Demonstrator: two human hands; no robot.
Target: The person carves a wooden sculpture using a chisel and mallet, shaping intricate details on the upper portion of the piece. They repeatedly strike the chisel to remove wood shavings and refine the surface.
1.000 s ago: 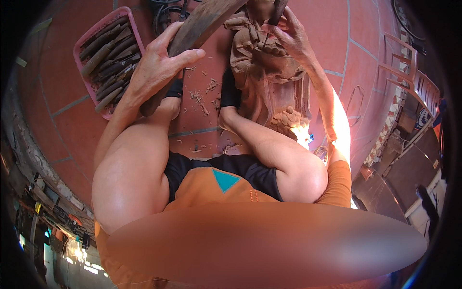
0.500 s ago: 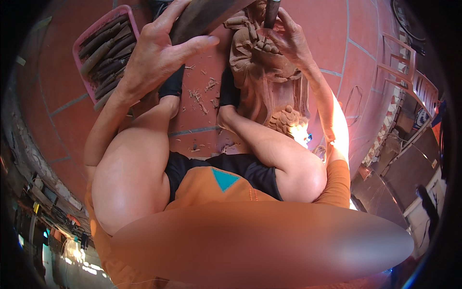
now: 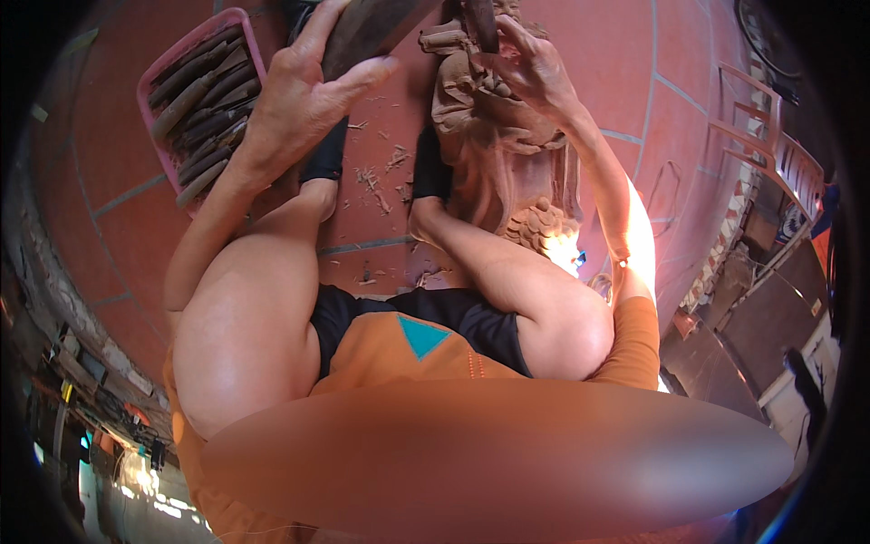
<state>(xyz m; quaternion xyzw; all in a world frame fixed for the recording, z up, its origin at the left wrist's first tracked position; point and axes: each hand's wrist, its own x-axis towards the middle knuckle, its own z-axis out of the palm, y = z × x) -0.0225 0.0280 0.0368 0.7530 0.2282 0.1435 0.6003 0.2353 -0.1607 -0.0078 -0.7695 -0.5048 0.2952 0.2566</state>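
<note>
Your left hand (image 3: 294, 100) is raised beside the carved wooden figure (image 3: 494, 136), fingers spread, thumb out; its grip is clenched around a dark wooden mallet (image 3: 367, 32) whose head runs off the top edge. Your right hand (image 3: 530, 68) rests on top of the figure, wrist bent, fingers clenched on a dark chisel (image 3: 480, 23) set against the carving.

The figure is reddish-brown, deeply cut with folds and scrolls, standing between your feet on the floor, its scalloped base nearest your right knee.

Wood chips (image 3: 376, 177) lie on the red tiled floor (image 3: 689, 100) just left of the figure. Farther left of it a pink tray (image 3: 240, 23) holds many dark tools. Well right of the figure stands a red slatted chair (image 3: 770, 154).
</note>
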